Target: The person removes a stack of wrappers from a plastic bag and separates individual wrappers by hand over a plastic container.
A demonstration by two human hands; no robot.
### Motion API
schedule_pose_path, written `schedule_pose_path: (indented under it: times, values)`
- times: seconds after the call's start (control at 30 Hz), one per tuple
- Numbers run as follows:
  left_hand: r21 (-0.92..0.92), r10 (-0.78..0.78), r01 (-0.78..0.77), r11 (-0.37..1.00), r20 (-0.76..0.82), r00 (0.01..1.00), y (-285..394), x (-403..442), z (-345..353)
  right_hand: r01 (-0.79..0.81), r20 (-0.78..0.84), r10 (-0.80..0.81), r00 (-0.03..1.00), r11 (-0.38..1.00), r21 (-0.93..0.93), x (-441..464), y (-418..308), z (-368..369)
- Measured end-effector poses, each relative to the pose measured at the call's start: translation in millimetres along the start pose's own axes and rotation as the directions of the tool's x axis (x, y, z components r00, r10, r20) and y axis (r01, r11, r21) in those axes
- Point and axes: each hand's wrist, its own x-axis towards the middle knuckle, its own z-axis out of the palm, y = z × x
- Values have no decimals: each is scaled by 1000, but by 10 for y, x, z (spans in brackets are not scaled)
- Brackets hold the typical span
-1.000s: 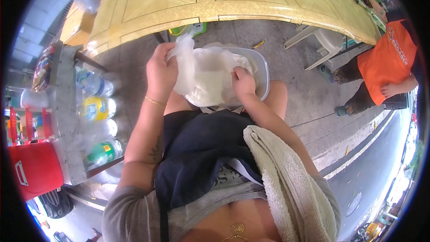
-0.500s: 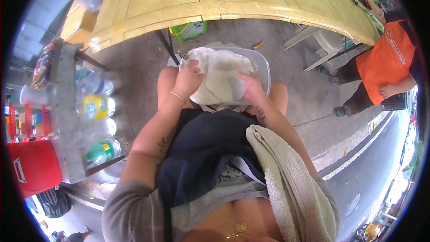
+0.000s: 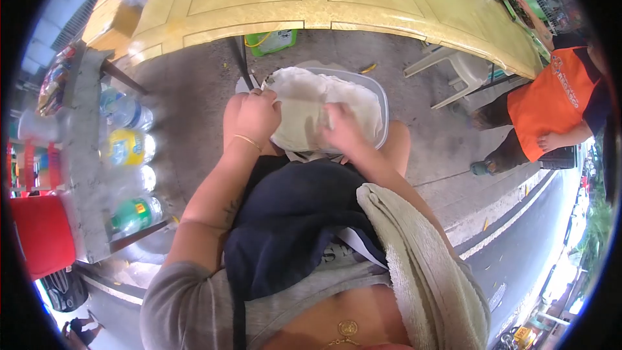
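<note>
White sheets (image 3: 299,105) lie crosswise in the plastic tub (image 3: 385,107), left edge gripped by the left hand (image 3: 256,118), blurred right hand (image 3: 342,128) over their middle, its hold unclear.

"Where is it brightest?"
"At the lower right rim, beyond the road (image 3: 492,291), where what looks like daylight burns out to white. The floor (image 3: 427,149) sits in softer, duller shade."
"Any glare?"
"Pale sheen on the yellow table (image 3: 240,0), and glints on the plastic bottles (image 3: 126,149)."
"Is it sharp?"
"Fairly, mid-picture, though the right hand (image 3: 343,126) is smeared. The wide lens bows the table's edge, and colour fringes meet black corners."
</note>
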Motion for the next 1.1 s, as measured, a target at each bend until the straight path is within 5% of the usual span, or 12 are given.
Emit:
schedule_pose_path:
  times: [0.03,0.13,0.23,0.33,0.4,0.43,0.47,0.57,0.7,0.8,0.97,1.1]
  values:
    - [68,-17,17,998,-1,1000,57,0,123,-9,71,2,997,995,98,-11,-38,53]
    - [118,-52,53,992,-7,999,175,12,227,-28,235,25,972,1000,7,-43,-82,69]
    - [133,-68,61,989,47,997,219,64,140,-1,164,-19,986,992,123,-37,73,118]
    - [215,-61,42,976,86,994,191,143,310,-114,303,23,953,951,288,12,211,213]
    - [360,87,-188,914,278,956,81,258,438,57,185,-93,978,980,192,-12,458,487]
    - [376,67,-153,914,233,970,128,219,443,-25,199,-19,980,976,218,-12,467,525]
    - [361,108,-220,906,306,946,294,202,180,24,139,-57,989,972,232,-38,453,490]
    - [214,165,-136,967,-126,978,315,143,377,61,37,-70,997,978,200,-73,364,373]
    - [72,222,-230,971,102,970,727,-134,-576,39,27,-46,999,975,217,-116,380,361]
    - [-105,150,-148,983,10,989,918,-139,-727,-12,98,-16,995,960,281,-123,423,298]
    - [-164,51,-68,984,-103,993,965,-14,-809,-373,138,357,924,761,530,47,640,517]
    - [-350,177,-249,903,-226,958,1029,67,-1013,-471,328,387,862,370,801,-61,277,-91]
